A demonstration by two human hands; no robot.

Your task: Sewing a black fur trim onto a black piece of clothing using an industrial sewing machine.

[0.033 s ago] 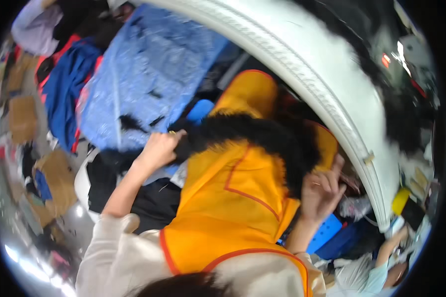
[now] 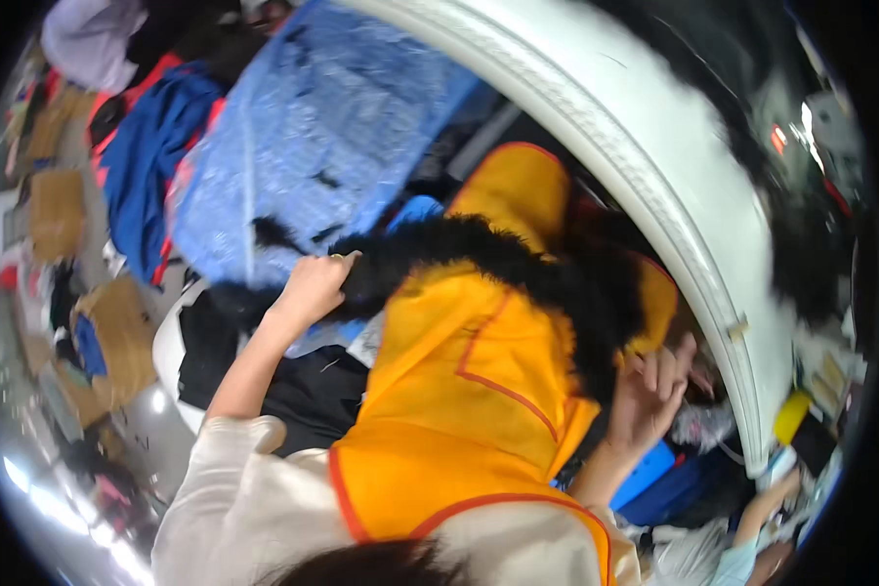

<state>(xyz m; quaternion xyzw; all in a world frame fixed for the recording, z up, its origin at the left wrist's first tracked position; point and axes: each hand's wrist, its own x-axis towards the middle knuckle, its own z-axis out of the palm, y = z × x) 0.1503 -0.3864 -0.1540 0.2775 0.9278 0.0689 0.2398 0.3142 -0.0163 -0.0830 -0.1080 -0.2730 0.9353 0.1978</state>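
Note:
A long strip of black fur (image 2: 557,285) arches across my lap, over the orange apron (image 2: 459,420) with red edging. My left hand (image 2: 314,287) is closed around its left end, with a ring showing on one finger. At the strip's other end is my right hand (image 2: 648,393). It seems to pinch the fur at its inner side, while its other fingers stand raised and bent. The exact contact there is hard to make out.
A white table (image 2: 645,146) with a curved edge spans the upper right, with black fur on it. Blue plastic sheeting (image 2: 303,137) lies ahead on the left. Cardboard boxes (image 2: 117,337) stand at far left. Another person's arm (image 2: 767,508) shows at lower right.
The whole view has shifted slightly to the right. Both hands and the fur strip keep nearly the same places relative to each other.

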